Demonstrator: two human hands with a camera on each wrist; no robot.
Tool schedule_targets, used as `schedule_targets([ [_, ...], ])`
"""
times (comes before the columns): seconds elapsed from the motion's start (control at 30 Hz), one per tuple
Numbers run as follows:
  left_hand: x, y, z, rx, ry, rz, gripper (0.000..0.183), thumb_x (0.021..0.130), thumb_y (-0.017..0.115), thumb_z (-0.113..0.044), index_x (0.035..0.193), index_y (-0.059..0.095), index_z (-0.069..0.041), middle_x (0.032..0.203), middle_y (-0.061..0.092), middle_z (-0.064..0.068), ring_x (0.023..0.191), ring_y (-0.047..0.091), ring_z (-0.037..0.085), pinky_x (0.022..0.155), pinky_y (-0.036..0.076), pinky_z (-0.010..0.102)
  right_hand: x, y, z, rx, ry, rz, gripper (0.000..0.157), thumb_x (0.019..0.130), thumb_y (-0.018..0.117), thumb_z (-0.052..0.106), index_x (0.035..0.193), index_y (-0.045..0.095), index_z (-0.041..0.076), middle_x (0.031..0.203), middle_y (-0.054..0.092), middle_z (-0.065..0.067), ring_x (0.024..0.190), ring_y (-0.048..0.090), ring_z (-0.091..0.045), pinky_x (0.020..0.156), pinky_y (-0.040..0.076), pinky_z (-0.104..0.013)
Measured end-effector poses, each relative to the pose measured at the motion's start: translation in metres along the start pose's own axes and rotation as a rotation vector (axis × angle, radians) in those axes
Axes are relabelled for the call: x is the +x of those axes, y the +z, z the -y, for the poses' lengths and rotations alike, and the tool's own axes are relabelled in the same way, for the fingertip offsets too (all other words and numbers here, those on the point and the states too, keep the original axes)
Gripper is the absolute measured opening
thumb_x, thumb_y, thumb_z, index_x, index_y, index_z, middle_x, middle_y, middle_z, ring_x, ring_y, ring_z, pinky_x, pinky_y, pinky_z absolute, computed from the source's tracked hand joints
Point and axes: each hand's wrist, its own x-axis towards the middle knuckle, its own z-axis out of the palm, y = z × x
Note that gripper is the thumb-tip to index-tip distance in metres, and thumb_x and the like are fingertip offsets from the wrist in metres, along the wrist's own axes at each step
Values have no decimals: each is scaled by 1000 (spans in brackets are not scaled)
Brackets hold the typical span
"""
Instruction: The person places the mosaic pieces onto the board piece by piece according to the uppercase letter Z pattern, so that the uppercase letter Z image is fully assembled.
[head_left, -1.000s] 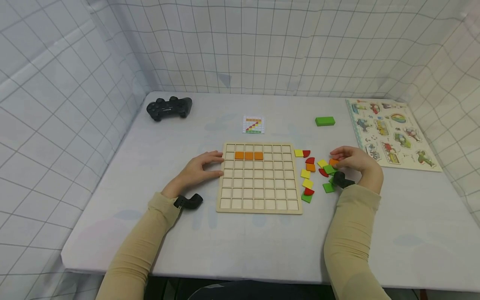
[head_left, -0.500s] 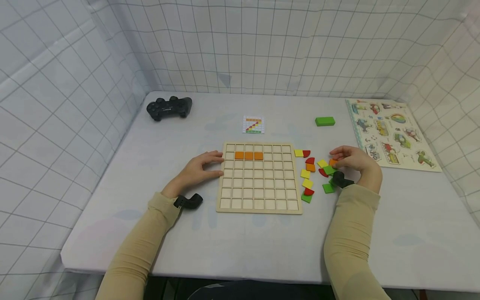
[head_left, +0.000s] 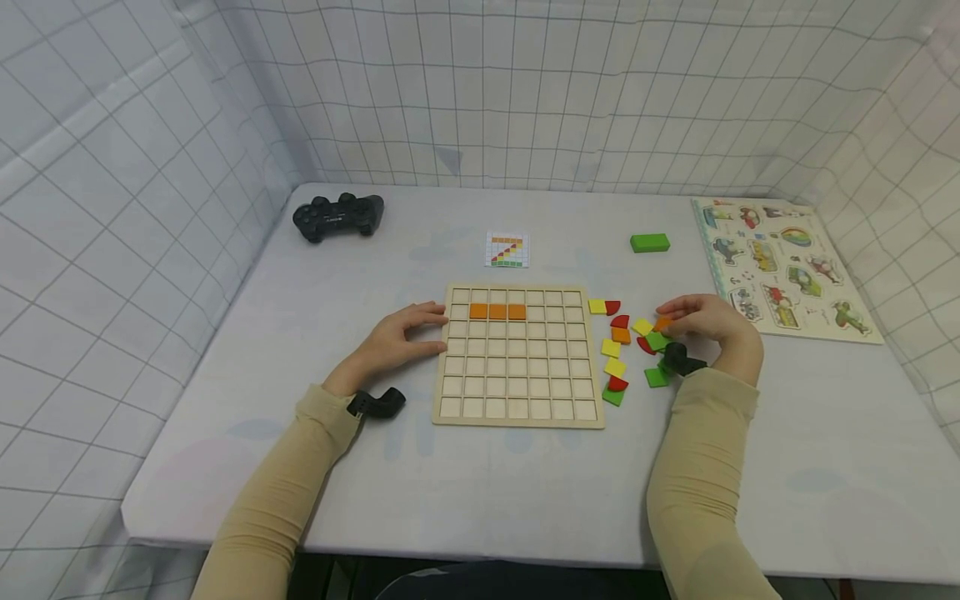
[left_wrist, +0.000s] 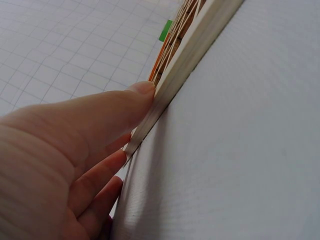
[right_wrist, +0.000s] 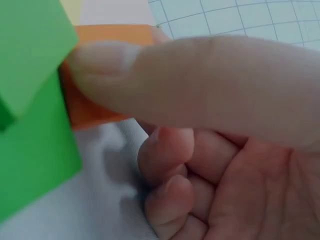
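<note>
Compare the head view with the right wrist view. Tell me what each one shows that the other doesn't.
Only the head view: the left hand touching the gridded board, three orange tiles in the board, red pieces, pattern card, black controller, green block and picture puzzle.

Only the right wrist view: the palm side, with fingers curled below the thumb.

Both: the right hand pinching an orange tile, with green tiles close by.

We see white, grid-lined walls (head_left: 555, 100) closing three sides around a pale counter (head_left: 480, 492), softly lit.
</note>
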Motion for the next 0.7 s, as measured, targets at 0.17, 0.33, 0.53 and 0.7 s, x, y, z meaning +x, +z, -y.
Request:
schedule_targets([
  [0.17, 0, 0, 2, 19, 11, 0, 48, 84, 72, -31, 125, 61, -8, 141, 45, 5, 137, 28, 22, 115, 22, 37, 0, 0, 1, -23, 11, -35, 54, 82, 73, 27, 124, 56, -2, 92, 68, 7, 97, 50, -16, 90, 38, -32],
  [0.33, 0, 0, 2, 26, 16, 0, 49, 84, 72, -33, 125, 61, -8, 141, 45, 5, 137, 28, 22, 115, 22, 37, -1, 2, 5, -37, -1, -99, 53, 82, 73, 35, 119, 58, 1, 108, 61, -3, 102, 42, -25, 84, 39, -34],
  [0.53, 0, 0, 1, 29, 4, 3, 49, 84, 72, -33, 125, 61, -9, 142, 45, 4, 137, 28, 22, 115, 22, 39, 3, 7, 27, -60, -96, -173, 48, 82, 72, 42, 112, 63, 5, 107, 65, -1, 100, 45, -23, 82, 39, -37],
  [0.7, 0, 0, 0, 17, 4, 0, 49, 84, 72, -32, 125, 61, -9, 141, 45, 4, 137, 28, 22, 115, 22, 39, 9, 19, 51, -51, -202, -190, 45, 86, 68, 37, 118, 63, 6, 111, 66, -5, 104, 51, -24, 93, 40, -42],
])
